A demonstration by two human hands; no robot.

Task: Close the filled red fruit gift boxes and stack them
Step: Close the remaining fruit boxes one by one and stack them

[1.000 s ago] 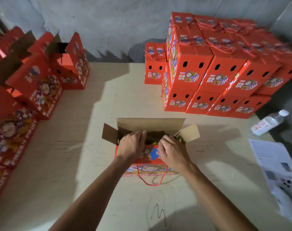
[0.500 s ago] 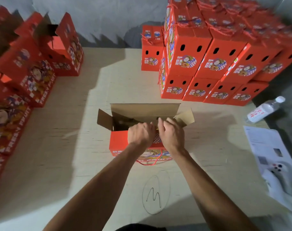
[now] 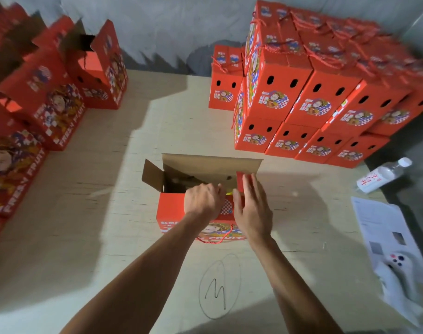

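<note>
At table centre the open red box (image 3: 171, 208) sits; left hand (image 3: 202, 201) curls over its near rim, right hand (image 3: 252, 208), fingers straight, presses the right flap inward. Closed stack (image 3: 314, 92) at two o'clock.

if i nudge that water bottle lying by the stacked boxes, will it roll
Probably. The water bottle lies on its side and looks round, so it likely rolls easily. It sits near the table edge and could fall. Clear thin plastic suggests it's light.

Open box (image 3: 174, 208) centre; stack (image 3: 314, 104) behind right; bottle (image 3: 379, 175) right.
</note>
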